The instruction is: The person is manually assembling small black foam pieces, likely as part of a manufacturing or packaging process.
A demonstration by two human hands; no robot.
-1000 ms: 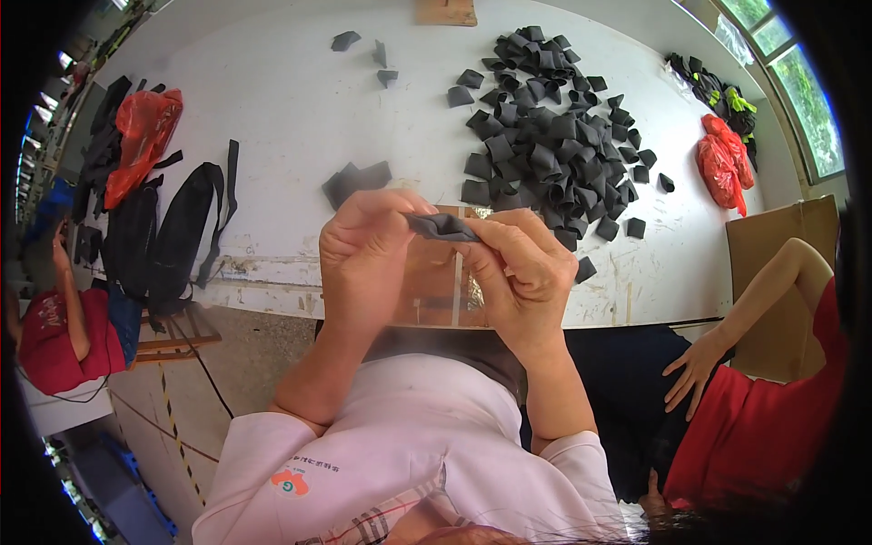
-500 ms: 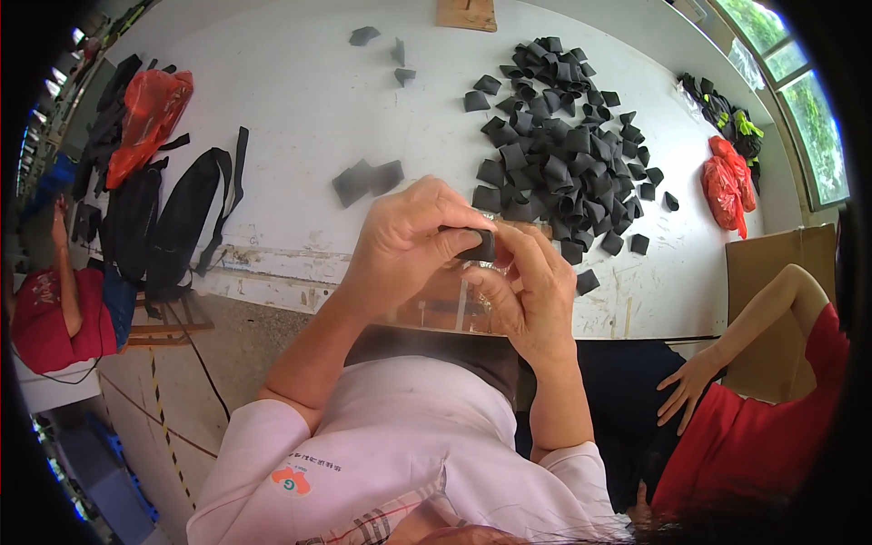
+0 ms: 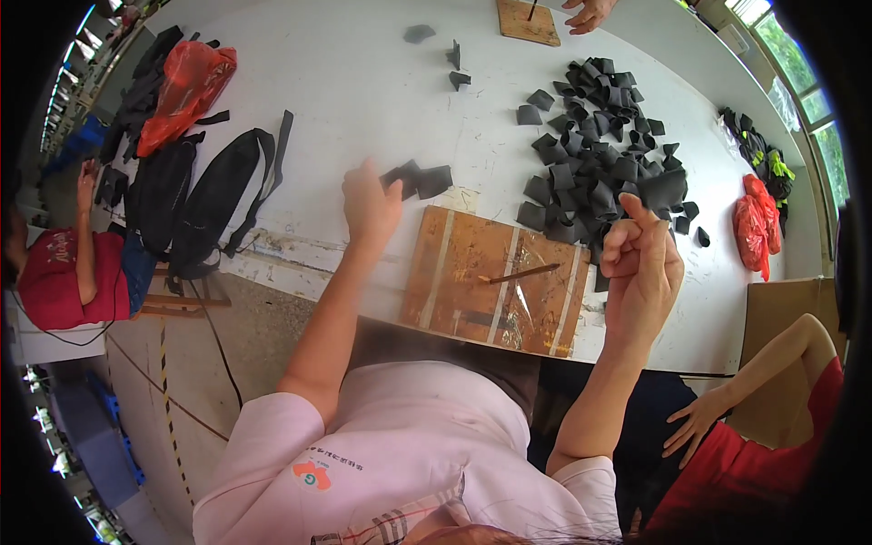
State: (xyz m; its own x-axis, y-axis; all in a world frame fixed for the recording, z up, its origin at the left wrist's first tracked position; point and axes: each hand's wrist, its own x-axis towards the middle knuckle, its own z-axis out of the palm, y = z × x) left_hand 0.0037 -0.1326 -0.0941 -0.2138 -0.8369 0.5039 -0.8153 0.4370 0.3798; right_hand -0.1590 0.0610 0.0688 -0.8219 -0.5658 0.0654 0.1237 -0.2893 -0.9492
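Note:
My left hand (image 3: 371, 207) reaches over the table, thumb and finger apart, at the edge of a few flat dark grey pieces (image 3: 434, 182). Whether a fingertip touches one is unclear. My right hand (image 3: 643, 268) is raised at the near right of a heap of folded dark grey pieces (image 3: 581, 173), some fingers curled, the index finger stretched out. Right by its fingertips is one larger-looking dark piece (image 3: 665, 189), seemingly above the heap and out of my grasp. Between my hands lies a taped wooden board (image 3: 445, 263) with a thin brown stick (image 3: 525, 273) on it.
Black straps (image 3: 213, 204) and a red plastic bag (image 3: 195, 86) lie at left. Another person's hand (image 3: 592, 13) is beside a small wooden block (image 3: 527, 25) with an upright rod. Red bags (image 3: 757, 222) sit far right. Co-workers in red sit on both sides.
My hands were together on a folded dark piece over the board. They have parted: left toward the flat pieces, right to the heap. The stick now shows, and another person's hand appears at top.

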